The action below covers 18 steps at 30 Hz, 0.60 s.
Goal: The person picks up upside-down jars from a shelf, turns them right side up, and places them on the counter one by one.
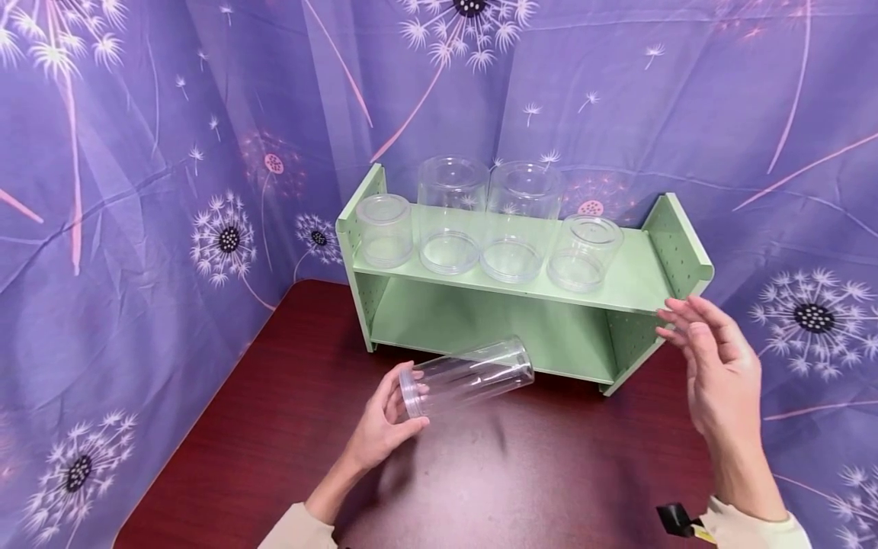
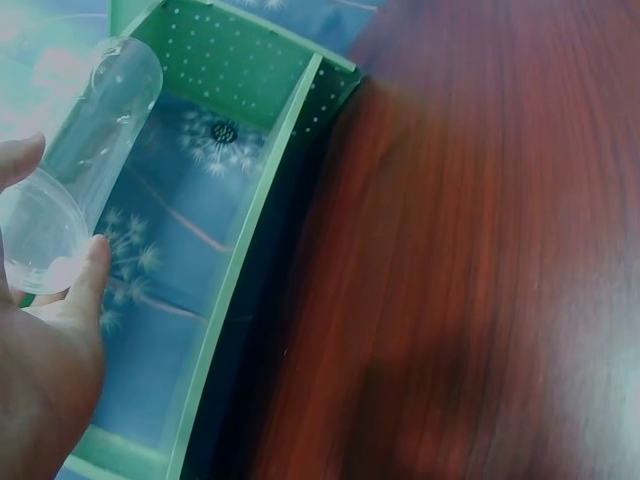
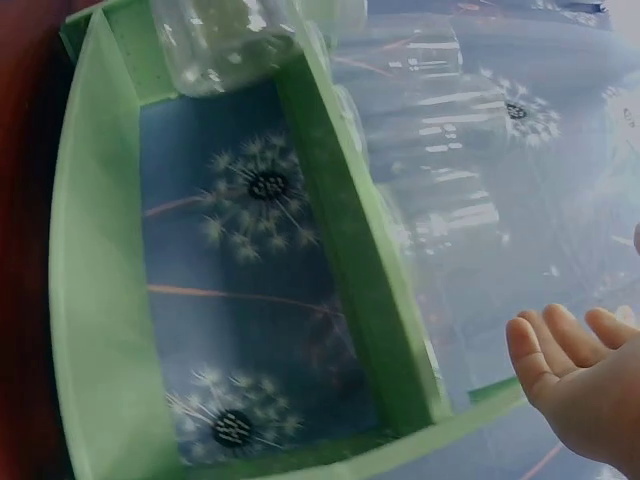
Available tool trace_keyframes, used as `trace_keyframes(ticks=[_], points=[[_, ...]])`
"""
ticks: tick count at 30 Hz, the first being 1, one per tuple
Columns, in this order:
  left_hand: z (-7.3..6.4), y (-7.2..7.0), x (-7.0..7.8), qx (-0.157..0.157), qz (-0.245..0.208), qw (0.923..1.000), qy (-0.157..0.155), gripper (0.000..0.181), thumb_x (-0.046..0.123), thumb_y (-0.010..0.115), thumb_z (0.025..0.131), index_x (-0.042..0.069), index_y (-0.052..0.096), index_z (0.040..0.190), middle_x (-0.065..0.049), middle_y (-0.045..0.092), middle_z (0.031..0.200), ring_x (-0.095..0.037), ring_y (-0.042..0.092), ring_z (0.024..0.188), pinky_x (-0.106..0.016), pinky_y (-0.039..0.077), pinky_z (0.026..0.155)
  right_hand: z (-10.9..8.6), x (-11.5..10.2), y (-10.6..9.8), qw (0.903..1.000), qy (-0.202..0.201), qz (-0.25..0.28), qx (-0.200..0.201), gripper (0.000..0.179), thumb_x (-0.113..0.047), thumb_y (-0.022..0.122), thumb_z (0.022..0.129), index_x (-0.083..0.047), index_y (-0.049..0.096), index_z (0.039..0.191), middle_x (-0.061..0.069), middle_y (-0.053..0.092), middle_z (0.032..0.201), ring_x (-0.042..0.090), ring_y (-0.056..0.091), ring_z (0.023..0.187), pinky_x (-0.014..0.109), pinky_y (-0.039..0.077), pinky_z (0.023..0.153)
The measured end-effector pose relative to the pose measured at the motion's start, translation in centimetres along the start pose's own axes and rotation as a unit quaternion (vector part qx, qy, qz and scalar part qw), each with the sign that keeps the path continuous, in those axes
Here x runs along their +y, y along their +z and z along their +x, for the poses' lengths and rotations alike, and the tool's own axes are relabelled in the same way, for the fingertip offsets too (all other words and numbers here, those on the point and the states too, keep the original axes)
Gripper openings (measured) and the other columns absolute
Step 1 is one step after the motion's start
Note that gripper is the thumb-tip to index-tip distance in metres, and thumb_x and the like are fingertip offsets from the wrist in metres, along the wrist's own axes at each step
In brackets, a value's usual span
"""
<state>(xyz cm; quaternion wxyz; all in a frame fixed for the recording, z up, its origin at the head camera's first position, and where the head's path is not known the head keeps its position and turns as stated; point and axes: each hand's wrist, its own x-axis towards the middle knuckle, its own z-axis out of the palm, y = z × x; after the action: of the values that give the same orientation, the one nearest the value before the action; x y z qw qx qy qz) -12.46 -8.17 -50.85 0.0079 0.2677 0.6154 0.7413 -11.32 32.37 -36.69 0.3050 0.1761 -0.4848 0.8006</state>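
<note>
My left hand (image 1: 377, 427) grips a tall clear plastic jar (image 1: 473, 377) round its ridged end. The jar is tilted almost onto its side above the table, its other end pointing right towards the shelf. In the left wrist view, thumb and fingers of the left hand (image 2: 45, 380) wrap the round end of the jar (image 2: 110, 120). Off to the right, my right hand (image 1: 723, 381) is raised beside the shelf's right end, fingers loosely extended and holding nothing. The right wrist view also has the right hand (image 3: 595, 390) with nothing in its fingers.
A light green two-tier shelf (image 1: 494, 320) stands on the dark red wooden table (image 1: 274, 427). Along its upper tier are a short clear jar (image 1: 384, 229), two tall ones (image 1: 453, 213) and another short jar (image 1: 585, 252). Purple dandelion-print cloth (image 1: 240, 114) hangs behind and at the sides.
</note>
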Motion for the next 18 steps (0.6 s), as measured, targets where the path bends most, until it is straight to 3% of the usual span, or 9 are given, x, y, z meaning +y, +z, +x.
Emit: trace_keyframes(ticks=[5, 8, 11, 13, 15, 18], points=[[-0.2, -1.2, 0.5, 0.008, 0.026, 0.9996, 0.011, 0.086, -0.019, 0.072, 0.082, -0.008, 0.027, 0.154, -0.038, 0.04, 0.145, -0.025, 0.059, 0.124, -0.033, 0.054, 0.102, 1.4, -1.7, -0.3, 0.9994, -0.026, -0.016, 0.017, 0.037, 0.016, 0.053, 0.099, 0.029, 0.045, 0.132, 0.031, 0.069, 0.116, 0.034, 0.07, 0.105, 0.034, 0.06, 0.089], [-0.3, -1.9, 0.9, 0.014, 0.054, 0.9983, 0.016, 0.085, -0.019, 0.073, 0.082, -0.007, 0.03, 0.155, -0.037, 0.043, 0.145, -0.025, 0.06, 0.123, -0.031, 0.052, 0.103, 2.4, -2.6, -0.7, 0.9954, -0.049, -0.077, 0.029, 0.034, 0.017, 0.058, 0.096, 0.026, 0.053, 0.128, 0.026, 0.072, 0.113, 0.028, 0.072, 0.102, 0.029, 0.059, 0.089], [-0.3, -2.6, 1.4, 0.018, 0.081, 0.9965, 0.015, 0.086, -0.018, 0.074, 0.082, -0.006, 0.031, 0.156, -0.035, 0.046, 0.145, -0.02, 0.06, 0.123, -0.028, 0.05, 0.105, 3.5, -2.9, -1.2, 0.9823, -0.071, -0.17, 0.033, 0.032, 0.015, 0.062, 0.094, 0.021, 0.06, 0.126, 0.019, 0.074, 0.112, 0.022, 0.071, 0.101, 0.023, 0.056, 0.09], [-0.4, -3.0, 1.8, 0.021, 0.094, 0.9953, 0.009, 0.088, -0.017, 0.076, 0.081, -0.004, 0.032, 0.157, -0.033, 0.047, 0.145, -0.016, 0.06, 0.124, -0.027, 0.05, 0.105, 4.3, -2.9, -1.5, 0.9602, -0.079, -0.265, 0.041, 0.031, 0.012, 0.064, 0.094, 0.016, 0.064, 0.125, 0.012, 0.075, 0.112, 0.018, 0.07, 0.102, 0.019, 0.053, 0.092], [-0.5, -3.4, 2.2, 0.025, 0.108, 0.9938, -0.002, 0.09, -0.016, 0.077, 0.081, -0.003, 0.032, 0.158, -0.031, 0.048, 0.146, -0.013, 0.059, 0.124, -0.025, 0.05, 0.104, 5.0, -2.8, -1.6, 0.9262, -0.083, -0.364, 0.049, 0.031, 0.006, 0.065, 0.095, 0.01, 0.068, 0.125, 0.007, 0.074, 0.113, 0.013, 0.069, 0.102, 0.017, 0.052, 0.093], [-0.7, -3.9, 2.9, 0.037, 0.133, 0.9901, -0.023, 0.092, -0.012, 0.08, 0.081, 0.002, 0.033, 0.159, -0.027, 0.052, 0.144, -0.011, 0.059, 0.123, -0.022, 0.049, 0.104, 6.0, -2.4, -1.7, 0.8788, -0.078, -0.468, 0.051, 0.03, -0.001, 0.067, 0.096, 0.003, 0.071, 0.126, -0.003, 0.071, 0.115, 0.006, 0.067, 0.102, 0.014, 0.051, 0.094]])
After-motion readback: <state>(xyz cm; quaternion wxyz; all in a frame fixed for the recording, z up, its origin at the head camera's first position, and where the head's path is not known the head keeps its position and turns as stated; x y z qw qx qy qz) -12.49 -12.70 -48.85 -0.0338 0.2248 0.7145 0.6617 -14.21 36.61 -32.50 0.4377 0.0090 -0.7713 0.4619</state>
